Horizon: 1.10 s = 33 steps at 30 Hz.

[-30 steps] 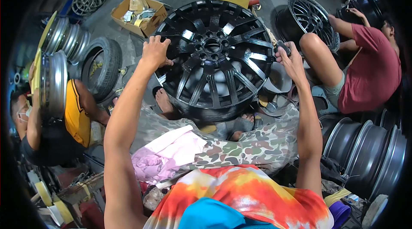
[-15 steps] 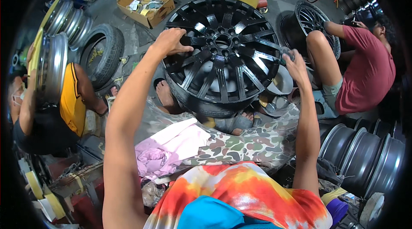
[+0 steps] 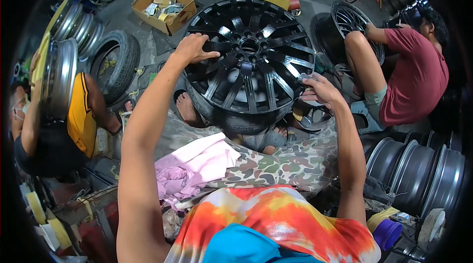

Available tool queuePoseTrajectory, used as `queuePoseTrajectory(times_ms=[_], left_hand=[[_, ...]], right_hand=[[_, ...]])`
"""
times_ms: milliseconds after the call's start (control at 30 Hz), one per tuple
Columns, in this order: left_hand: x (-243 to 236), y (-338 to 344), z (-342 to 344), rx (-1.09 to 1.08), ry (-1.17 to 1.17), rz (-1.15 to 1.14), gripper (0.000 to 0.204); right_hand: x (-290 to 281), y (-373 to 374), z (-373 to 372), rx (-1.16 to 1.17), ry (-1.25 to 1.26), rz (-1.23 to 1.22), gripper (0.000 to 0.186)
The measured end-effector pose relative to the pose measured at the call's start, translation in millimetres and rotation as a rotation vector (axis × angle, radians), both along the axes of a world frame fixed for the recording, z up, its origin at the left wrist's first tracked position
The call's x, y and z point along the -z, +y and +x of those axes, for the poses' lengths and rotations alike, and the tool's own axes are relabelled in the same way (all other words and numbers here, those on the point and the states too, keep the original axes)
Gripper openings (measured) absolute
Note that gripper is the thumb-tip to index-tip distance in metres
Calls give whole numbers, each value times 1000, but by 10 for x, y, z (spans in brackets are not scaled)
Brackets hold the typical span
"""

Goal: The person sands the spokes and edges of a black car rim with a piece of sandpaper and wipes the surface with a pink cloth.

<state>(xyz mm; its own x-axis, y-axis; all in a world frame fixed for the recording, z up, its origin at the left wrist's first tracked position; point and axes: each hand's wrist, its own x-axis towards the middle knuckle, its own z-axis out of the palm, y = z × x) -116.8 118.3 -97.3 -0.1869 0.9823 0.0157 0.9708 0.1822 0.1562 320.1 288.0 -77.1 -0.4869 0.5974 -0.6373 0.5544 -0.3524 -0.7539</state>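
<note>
A glossy black multi-spoke wheel rim (image 3: 246, 73) lies face up in front of me on a tyre (image 3: 236, 120). My left hand (image 3: 193, 49) grips the rim's left side, its thumb along a spoke. At the lower right edge, my right hand (image 3: 321, 90) pinches a small dark grey pad (image 3: 304, 77) against the rim. Fingers partly cover the pad, and I cannot make out its exact kind. The rim's spokes look wet or shiny.
A cardboard box (image 3: 170, 25) of scraps stands beyond the rim, left of it. Co-workers sit at left and right, the right one beside another black rim (image 3: 340, 31). A tyre (image 3: 114, 63) stands at left; steel rims (image 3: 409, 174) are stacked lower right. Pink cloth (image 3: 192, 169) covers my lap.
My right hand has moved down and left along the rim's right edge, bringing the small pad with it. My left hand keeps its grip on the rim.
</note>
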Motion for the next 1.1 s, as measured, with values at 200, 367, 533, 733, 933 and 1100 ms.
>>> queuePoseTrajectory(times_ms=[200,367,533,733,933,1100], left_hand=[[-53,-115,24,-8,-21,3,73],[-296,-448,71,-230,35,241,54],[-96,-895,131,-531,-614,-200,51],[55,-1022,631,-670,-1362,-353,63],[44,-974,763,-809,-1395,-146,75],[126,-662,466,-781,-1030,-84,77]], right_hand=[[164,291,56,-111,-240,867,44],[-21,418,-245,13,-68,1155,37],[245,789,-619,-161,-55,1324,32],[467,934,-804,-236,1,1347,33],[544,988,-843,-288,34,1259,38],[305,694,-612,-298,-57,1061,40]])
